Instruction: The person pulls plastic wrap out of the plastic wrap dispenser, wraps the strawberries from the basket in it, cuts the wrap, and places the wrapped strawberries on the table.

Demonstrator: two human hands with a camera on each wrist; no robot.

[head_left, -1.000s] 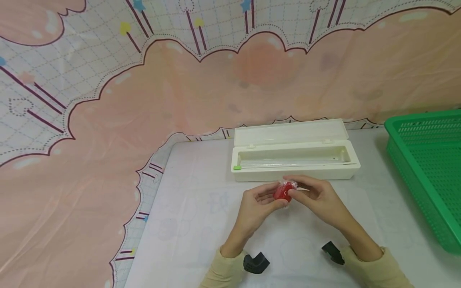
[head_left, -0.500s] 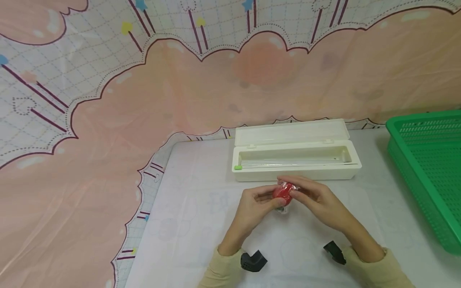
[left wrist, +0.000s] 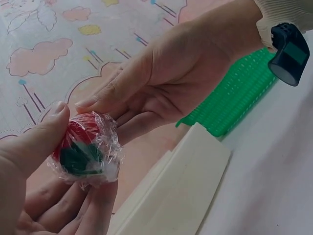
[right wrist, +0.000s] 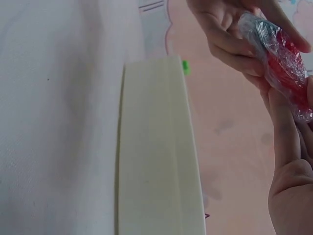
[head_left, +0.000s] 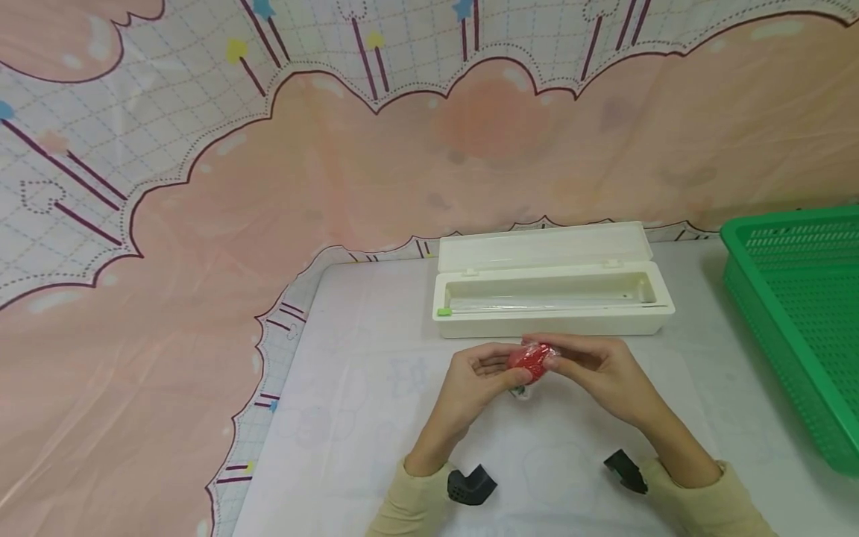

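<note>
Clear cling film wraps a small rounded red thing (head_left: 533, 361), held between both hands in front of the white box. Its dark green part (left wrist: 80, 157) shows through the crinkled film in the left wrist view; its exact kind is not clear. My left hand (head_left: 470, 384) grips it from the left, thumb on the near side and fingers behind and under. From the right, my right hand (head_left: 607, 377) pinches the wrapped edge between thumb and fingers. Behind the hands, a long white cling film dispenser (head_left: 550, 327) stands with its lid (head_left: 543, 248) raised.
A green slide tab (head_left: 444, 312) sits at the dispenser's left front rim. To the right stands a green plastic basket (head_left: 781, 347) with perforated walls. The table (head_left: 349, 447) has a white cover, with a patterned cloth (head_left: 282, 186) beyond it. Black wrist cameras (head_left: 472, 486) are worn at both cuffs.
The red thing has turned slightly in the hands, and the film and dark part now show below my left thumb. My right fingers have shifted a little along the wrapped edge.
</note>
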